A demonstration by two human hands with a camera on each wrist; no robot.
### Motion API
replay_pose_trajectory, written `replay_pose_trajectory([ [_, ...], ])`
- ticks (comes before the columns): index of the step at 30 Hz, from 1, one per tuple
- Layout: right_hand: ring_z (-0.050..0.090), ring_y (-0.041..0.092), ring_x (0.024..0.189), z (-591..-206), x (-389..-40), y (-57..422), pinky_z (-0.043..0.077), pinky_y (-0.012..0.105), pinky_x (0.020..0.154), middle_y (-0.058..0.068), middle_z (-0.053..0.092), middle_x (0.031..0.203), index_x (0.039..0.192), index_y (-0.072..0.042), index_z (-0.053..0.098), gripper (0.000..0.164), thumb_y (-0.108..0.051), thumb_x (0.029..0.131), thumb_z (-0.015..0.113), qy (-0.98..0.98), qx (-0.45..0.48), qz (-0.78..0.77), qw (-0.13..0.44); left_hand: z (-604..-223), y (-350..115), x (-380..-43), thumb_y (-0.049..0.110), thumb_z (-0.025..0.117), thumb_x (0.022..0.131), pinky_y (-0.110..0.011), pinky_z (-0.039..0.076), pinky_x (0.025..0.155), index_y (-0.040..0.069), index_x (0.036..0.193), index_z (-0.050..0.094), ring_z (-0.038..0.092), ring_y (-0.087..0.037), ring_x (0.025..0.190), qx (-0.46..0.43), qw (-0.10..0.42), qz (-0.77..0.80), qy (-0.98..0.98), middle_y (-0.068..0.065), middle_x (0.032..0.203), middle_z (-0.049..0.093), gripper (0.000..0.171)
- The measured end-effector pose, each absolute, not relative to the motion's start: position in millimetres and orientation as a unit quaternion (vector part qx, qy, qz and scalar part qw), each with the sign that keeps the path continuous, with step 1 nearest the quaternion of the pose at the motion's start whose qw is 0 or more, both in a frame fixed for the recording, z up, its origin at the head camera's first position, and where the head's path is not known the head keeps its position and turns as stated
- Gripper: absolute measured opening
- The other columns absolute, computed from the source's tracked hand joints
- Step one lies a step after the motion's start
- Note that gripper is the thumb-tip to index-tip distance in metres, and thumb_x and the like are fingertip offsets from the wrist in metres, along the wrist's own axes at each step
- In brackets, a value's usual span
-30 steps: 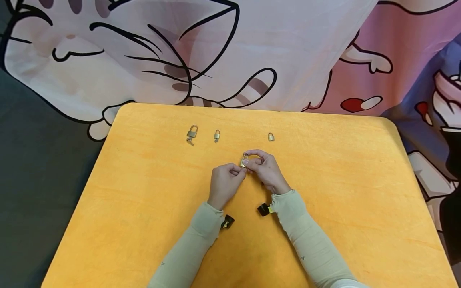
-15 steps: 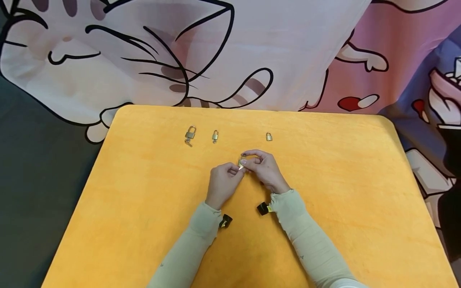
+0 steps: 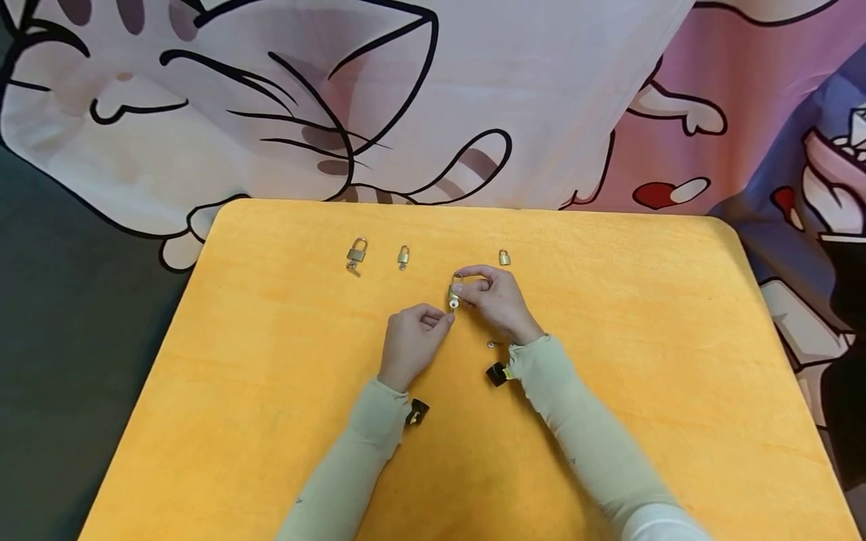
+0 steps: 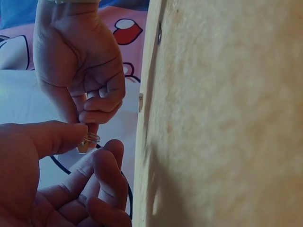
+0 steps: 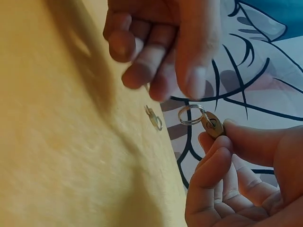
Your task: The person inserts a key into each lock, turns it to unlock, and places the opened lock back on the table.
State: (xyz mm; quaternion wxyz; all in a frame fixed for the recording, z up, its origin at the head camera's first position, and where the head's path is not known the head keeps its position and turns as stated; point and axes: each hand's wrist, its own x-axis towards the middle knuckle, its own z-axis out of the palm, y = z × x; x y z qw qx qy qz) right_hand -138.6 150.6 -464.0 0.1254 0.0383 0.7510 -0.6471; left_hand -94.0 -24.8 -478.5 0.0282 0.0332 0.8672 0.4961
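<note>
My right hand (image 3: pixel 499 300) pinches a small brass padlock (image 3: pixel 453 291) by its body, its shackle up by the index finger. Key rings (image 5: pixel 191 115) hang from the lock's underside, where a keyhole end shows in the right wrist view. My left hand (image 3: pixel 414 342) is just below and left of it, thumb and index finger parted. A gap shows between the left thumb (image 5: pixel 195 82) and the rings in the right wrist view. In the left wrist view, the left thumb overlaps the padlock.
Along the yellow table's (image 3: pixel 271 315) far side lie a larger padlock with keys (image 3: pixel 356 255), a small padlock with a key (image 3: pixel 403 257) and another small padlock (image 3: pixel 504 257). A small key (image 3: pixel 492 344) lies by the right wrist. A cartoon-printed cloth (image 3: pixel 406 98) hangs behind the table.
My right hand has moved slightly away from me with the padlock. The left hand has drawn back left, its fingers parting from the rings. The key by the right wrist has come into sight.
</note>
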Motion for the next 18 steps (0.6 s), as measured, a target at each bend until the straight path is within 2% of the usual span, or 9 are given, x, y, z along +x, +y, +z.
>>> replay_pose_trajectory([
  [3,0.062,0.039,0.073,-461,-147,150,0.050,0.031,0.062,0.029,0.065,0.077,0.120,-0.007,0.071,0.028,-0.015,0.094,0.073,0.767,0.035,-0.628,0.123,-477,-27,-94,0.026,0.076,0.091,-0.030,0.054,0.060,0.009,0.086,0.077,0.064,-0.007,0.061,0.027,0.027,0.489,0.871,0.003,0.072,0.070,0.018],
  [7,0.056,0.026,0.061,-460,-161,145,0.042,0.026,0.054,0.027,0.066,0.077,0.118,-0.010,0.072,0.026,-0.018,0.094,0.074,0.798,0.030,-0.589,0.125,-478,-30,-94,0.024,0.075,0.092,-0.031,0.054,0.060,0.009,0.085,0.077,0.063,-0.008,0.060,0.022,0.027,0.486,0.873,0.003,0.072,0.070,0.017],
  [11,0.058,0.021,0.059,-462,-177,139,0.042,0.027,0.053,0.021,0.070,0.078,0.115,-0.007,0.072,0.024,-0.018,0.094,0.073,0.833,0.011,-0.538,0.127,-478,-32,-95,0.023,0.074,0.092,-0.031,0.054,0.060,0.010,0.084,0.076,0.062,-0.008,0.060,0.015,0.023,0.483,0.875,0.004,0.071,0.069,0.016],
  [14,0.061,0.021,0.062,-464,-187,134,0.044,0.029,0.056,0.013,0.071,0.076,0.112,-0.008,0.073,0.023,-0.020,0.093,0.074,0.865,0.003,-0.487,0.119,-477,-32,-95,0.023,0.074,0.093,-0.031,0.054,0.061,0.009,0.085,0.077,0.063,-0.009,0.061,0.013,0.018,0.481,0.876,0.004,0.072,0.070,0.016],
  [18,0.057,0.018,0.060,-467,-197,128,0.044,0.030,0.057,0.009,0.069,0.074,0.107,-0.009,0.073,0.020,-0.021,0.091,0.075,0.883,0.010,-0.455,0.110,-477,-32,-94,0.023,0.073,0.093,-0.032,0.055,0.063,0.009,0.086,0.077,0.064,-0.009,0.062,0.011,0.015,0.481,0.877,0.004,0.073,0.070,0.016],
])
